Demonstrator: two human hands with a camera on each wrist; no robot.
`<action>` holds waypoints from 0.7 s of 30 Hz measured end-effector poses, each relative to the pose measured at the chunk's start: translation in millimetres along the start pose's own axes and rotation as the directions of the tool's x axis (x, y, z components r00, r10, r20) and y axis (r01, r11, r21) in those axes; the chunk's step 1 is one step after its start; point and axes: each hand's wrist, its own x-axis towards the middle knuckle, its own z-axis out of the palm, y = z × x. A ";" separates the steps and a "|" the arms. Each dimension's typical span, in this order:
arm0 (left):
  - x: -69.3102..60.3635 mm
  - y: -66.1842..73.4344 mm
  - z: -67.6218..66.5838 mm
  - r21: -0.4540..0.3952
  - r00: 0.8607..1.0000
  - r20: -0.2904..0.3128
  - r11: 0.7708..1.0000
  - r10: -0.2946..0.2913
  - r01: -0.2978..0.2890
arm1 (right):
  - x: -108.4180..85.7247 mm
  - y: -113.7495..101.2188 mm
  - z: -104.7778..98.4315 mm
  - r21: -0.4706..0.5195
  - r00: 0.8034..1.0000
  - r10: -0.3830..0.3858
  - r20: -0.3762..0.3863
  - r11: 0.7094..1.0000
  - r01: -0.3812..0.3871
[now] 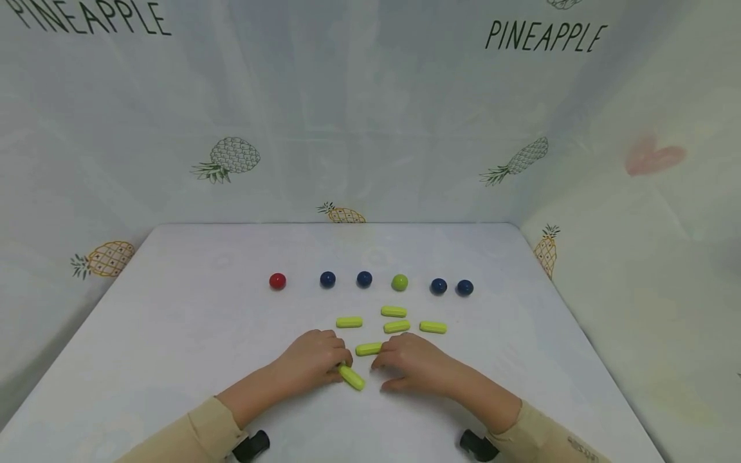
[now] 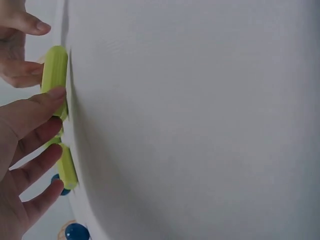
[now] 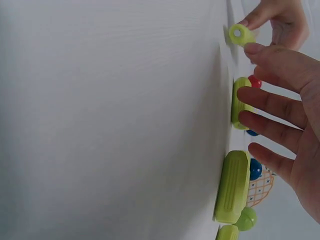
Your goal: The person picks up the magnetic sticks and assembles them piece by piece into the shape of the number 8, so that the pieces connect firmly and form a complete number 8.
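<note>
My left hand (image 1: pixel 312 360) pinches a short yellow-green ribbed stick (image 1: pixel 352 377) between thumb and fingers; it slants toward the front right. In the right wrist view, a round hole shows in the end of that held stick (image 3: pixel 238 34). Just to the right, my right hand (image 1: pixel 419 366) has its fingers spread and relaxed, with thumb and fingertips apart and nothing held. Beside its fingertips lies another yellow-green stick (image 1: pixel 368 349), its right end partly hidden by the hand. Several like sticks lie beyond the hands, among them one at the left (image 1: pixel 349 322) and one at the right (image 1: pixel 433 327).
Across the back of the white table (image 1: pixel 191 321) runs a row of small balls: a red ball (image 1: pixel 277 281) at the left, several dark blue ones such as this blue ball (image 1: pixel 364 279), and a green ball (image 1: pixel 399 282). A pineapple-print cloth (image 1: pixel 370 128) hangs behind.
</note>
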 end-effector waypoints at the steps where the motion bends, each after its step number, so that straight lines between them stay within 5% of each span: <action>1: -0.5 -1.3 -1.2 0.004 1.000 -0.005 1.000 -0.003 0.003 | 1.0 -0.3 -0.5 -0.002 1.000 -0.002 0.000 1.000 0.002; 21: -8.3 -42.9 -26.9 0.006 0.979 -0.111 0.985 -0.172 0.174 | 39.3 3.2 -26.6 0.035 0.999 0.048 -0.017 0.998 -0.047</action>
